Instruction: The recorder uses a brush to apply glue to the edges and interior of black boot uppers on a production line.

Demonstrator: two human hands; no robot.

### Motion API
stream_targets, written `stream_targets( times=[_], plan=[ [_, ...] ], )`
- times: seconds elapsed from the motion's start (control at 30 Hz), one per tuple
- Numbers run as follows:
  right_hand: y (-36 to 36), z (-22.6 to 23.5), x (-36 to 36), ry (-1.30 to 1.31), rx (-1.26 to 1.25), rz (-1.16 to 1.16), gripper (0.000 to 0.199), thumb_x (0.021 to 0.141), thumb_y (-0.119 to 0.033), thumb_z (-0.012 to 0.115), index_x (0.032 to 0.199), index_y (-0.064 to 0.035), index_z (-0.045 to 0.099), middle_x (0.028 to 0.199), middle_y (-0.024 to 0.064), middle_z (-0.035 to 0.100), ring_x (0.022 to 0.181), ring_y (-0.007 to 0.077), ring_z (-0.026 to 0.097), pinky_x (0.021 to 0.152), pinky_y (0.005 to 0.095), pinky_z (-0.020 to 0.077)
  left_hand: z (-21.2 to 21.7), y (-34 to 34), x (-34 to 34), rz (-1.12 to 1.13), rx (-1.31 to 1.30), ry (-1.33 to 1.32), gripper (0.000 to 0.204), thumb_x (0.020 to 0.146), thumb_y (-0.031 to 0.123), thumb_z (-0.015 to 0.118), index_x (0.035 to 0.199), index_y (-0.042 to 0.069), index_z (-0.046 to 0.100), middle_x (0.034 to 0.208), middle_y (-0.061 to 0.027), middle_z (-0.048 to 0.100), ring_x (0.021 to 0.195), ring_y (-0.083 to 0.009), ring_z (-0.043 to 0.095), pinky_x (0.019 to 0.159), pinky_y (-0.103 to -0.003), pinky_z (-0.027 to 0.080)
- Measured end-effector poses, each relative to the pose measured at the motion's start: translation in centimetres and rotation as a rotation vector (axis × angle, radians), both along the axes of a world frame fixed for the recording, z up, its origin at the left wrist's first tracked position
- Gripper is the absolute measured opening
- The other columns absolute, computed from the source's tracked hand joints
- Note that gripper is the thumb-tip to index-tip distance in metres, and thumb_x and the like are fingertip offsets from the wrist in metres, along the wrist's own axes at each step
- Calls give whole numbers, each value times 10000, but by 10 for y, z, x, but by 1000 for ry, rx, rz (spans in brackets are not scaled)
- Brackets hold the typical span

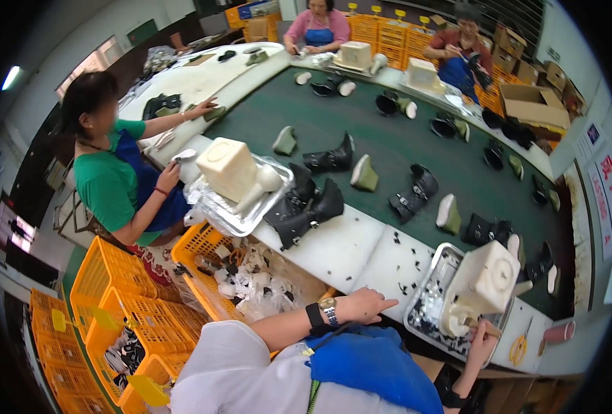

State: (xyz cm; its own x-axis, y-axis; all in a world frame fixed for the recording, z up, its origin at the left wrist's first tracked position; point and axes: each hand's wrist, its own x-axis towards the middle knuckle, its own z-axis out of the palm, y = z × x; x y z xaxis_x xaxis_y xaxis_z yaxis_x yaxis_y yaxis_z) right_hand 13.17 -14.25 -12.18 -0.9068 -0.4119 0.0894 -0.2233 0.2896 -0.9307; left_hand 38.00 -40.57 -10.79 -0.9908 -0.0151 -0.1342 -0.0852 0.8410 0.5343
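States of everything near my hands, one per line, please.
Left hand: no object visible in it, index finger extended
Right hand: closed on wooden stick
White container: standing on metal tray
Metal tray: littered with black scraps
Scissors: lying on white table, blade opening unclear
Orange basket: holding scraps
Wristwatch: worn, left wrist

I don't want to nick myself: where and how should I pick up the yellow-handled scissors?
Probably best by the yellow loops, from the wearer's side and slightly above. The scissors lie on the white bench with their loops toward the wearer and blades pointing away, so a hand would meet the handles first.
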Motion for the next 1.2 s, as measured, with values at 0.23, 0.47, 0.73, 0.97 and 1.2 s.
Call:
stream_targets(
  times=[0.23, 0.47, 0.73, 0.97, 1.2],
  plan=[
    [13, 9, -2, 80, 175, 5, 243, 874, -194, 548, 901, 37, 617, 715, 55, 606, 616, 121, 543, 577, 260, 438, -21, 31, -17, -35, 134, -198, 517, 799, 267, 585, 1233, 39, 421, 903, -218, 599, 828, -364, 583, 716, -416, 473],
    [-4, 17, -8, 241, 247, 124, 183, 824, -161, 560, 823, 6, 633, 725, 197, 605, 641, 334, 599, 570, 362, 455, -33, 64, -32, -43, 17, -82, 531, 735, 179, 621, 1218, 54, 439, 887, -185, 597, 808, -353, 579, 721, -405, 470],
    [-5, -13, -15, 171, 357, 125, 246, 811, -226, 575, 766, 8, 631, 645, 199, 586, 620, 372, 572, 563, 408, 442, -26, 71, -36, -33, 114, -177, 520, 763, 141, 598, 1239, 45, 414, 975, -199, 571, 893, -354, 558, 778, -403, 452],
    [-1, 0, -7, 106, 326, 32, 296, 785, -233, 603, 903, 37, 625, 682, 191, 615, 633, 315, 612, 590, 362, 472, -30, 49, -24, -133, 80, -103, 501, 768, 157, 609, 1219, 34, 430, 930, -195, 582, 852, -333, 572, 751, -389, 464],
    [107, -48, 28, -46, 421, -427, 170, 802, -110, 517, 882, -27, 642, 693, 146, 628, 657, 268, 627, 629, 337, 481, -34, 38, -38, -354, 95, -100, 479, 768, 144, 608, 1211, 55, 451, 950, -162, 592, 870, -326, 568, 755, -390, 461]
  ],
)
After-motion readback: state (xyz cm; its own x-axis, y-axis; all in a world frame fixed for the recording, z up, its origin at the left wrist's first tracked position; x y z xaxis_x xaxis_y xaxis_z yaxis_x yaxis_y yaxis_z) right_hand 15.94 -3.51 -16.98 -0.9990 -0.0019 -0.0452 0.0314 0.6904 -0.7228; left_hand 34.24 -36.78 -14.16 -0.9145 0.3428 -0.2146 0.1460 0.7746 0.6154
